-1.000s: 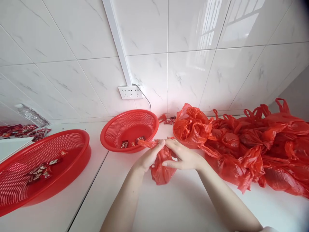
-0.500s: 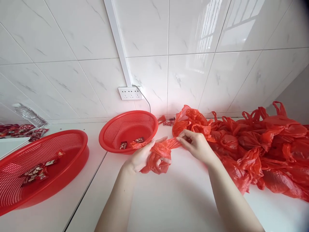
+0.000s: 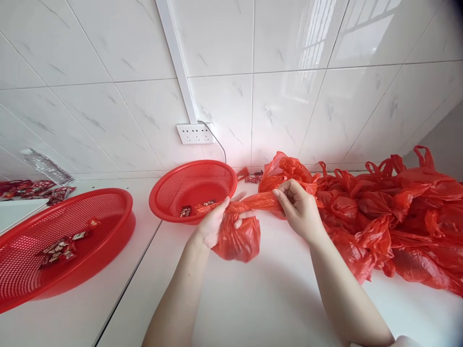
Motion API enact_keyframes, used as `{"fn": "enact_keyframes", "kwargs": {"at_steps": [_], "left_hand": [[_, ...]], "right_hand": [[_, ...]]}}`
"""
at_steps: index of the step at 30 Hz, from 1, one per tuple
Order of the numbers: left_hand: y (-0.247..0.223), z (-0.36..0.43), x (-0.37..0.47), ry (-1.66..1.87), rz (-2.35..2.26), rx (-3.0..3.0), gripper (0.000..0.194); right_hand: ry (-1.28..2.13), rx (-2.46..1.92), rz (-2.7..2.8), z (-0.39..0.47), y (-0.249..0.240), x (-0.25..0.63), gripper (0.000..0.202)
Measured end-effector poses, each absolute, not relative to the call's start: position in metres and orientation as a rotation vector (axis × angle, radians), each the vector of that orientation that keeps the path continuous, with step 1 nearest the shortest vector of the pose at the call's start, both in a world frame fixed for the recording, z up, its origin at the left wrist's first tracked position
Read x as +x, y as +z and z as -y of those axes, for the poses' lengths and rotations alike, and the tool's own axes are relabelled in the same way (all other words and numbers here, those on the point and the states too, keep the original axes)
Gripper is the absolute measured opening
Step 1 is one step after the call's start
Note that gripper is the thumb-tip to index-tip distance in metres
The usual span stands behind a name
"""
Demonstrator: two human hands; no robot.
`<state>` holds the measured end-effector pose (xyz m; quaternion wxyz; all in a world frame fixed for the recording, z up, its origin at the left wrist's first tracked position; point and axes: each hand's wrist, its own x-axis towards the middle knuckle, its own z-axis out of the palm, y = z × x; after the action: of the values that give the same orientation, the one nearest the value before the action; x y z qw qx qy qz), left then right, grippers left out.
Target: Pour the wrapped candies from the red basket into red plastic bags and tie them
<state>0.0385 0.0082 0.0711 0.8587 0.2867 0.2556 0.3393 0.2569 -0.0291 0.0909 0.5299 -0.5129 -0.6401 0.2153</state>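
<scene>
A red plastic bag hangs rounded above the white table, in front of the smaller red basket. Around its upper part, at the left, my left hand is closed, with some fingers showing through or behind the plastic. Between thumb and fingers, my right hand pinches the bag's stretched end, drawn out to the right. What the bag holds is hidden. Small wrapped packets lie in the smaller basket just behind my left hand.
A larger red basket with several wrapped packets stands at the left. Filled red bags are heaped at the right. Behind the larger basket are a clear plastic bottle, a white tray and more packets. A socket is on the tiled wall.
My right hand has moved right and slightly up, and the pinched end of the bag is stretched longer. The bag's body hangs smoother and rounder below my left hand. The view has shifted slightly.
</scene>
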Motion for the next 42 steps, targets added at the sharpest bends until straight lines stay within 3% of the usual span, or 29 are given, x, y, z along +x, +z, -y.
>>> {"fn": "enact_keyframes", "kwargs": {"at_steps": [6,12,14,17,19,23,26,31,35,38,42], "left_hand": [[0.078,-0.003,0.051,1.079,-0.502,0.616,0.043],[0.089,0.008,0.052,1.089,-0.449,0.682,0.040],[0.089,0.009,0.051,1.084,-0.488,0.740,0.038],[0.086,0.009,0.049,1.050,-0.519,0.828,0.037],[0.085,0.009,0.047,0.991,-0.513,0.863,0.037],[0.081,0.010,0.048,0.833,-0.452,0.898,0.039],[0.080,0.012,0.052,0.791,-0.419,0.935,0.038],[0.078,0.009,0.053,0.804,-0.477,1.057,0.034],[0.078,0.002,0.043,1.017,-0.690,1.204,0.030],[0.081,0.002,0.034,1.173,-0.803,1.270,0.035],[0.086,0.005,0.028,1.068,-0.812,1.316,0.042]], "right_hand": [[0.949,-1.368,1.587,0.036,0.092,0.259,0.022],[1.243,-1.313,1.534,0.008,0.073,0.257,0.018],[1.059,-1.353,1.497,0.003,0.072,0.261,0.018],[0.481,-1.480,1.408,0.004,0.075,0.268,0.016],[0.355,-1.428,1.481,0.009,0.080,0.270,0.016],[0.873,-0.959,1.786,0.018,0.087,0.260,0.046],[1.195,-0.723,1.851,0.020,0.085,0.247,0.048],[1.132,-0.818,1.746,0.017,0.077,0.241,0.044],[1.237,-0.761,1.625,0.017,0.074,0.246,0.043],[1.357,-0.770,1.598,0.017,0.075,0.247,0.044],[1.407,-0.714,1.526,0.014,0.075,0.241,0.036]]}}
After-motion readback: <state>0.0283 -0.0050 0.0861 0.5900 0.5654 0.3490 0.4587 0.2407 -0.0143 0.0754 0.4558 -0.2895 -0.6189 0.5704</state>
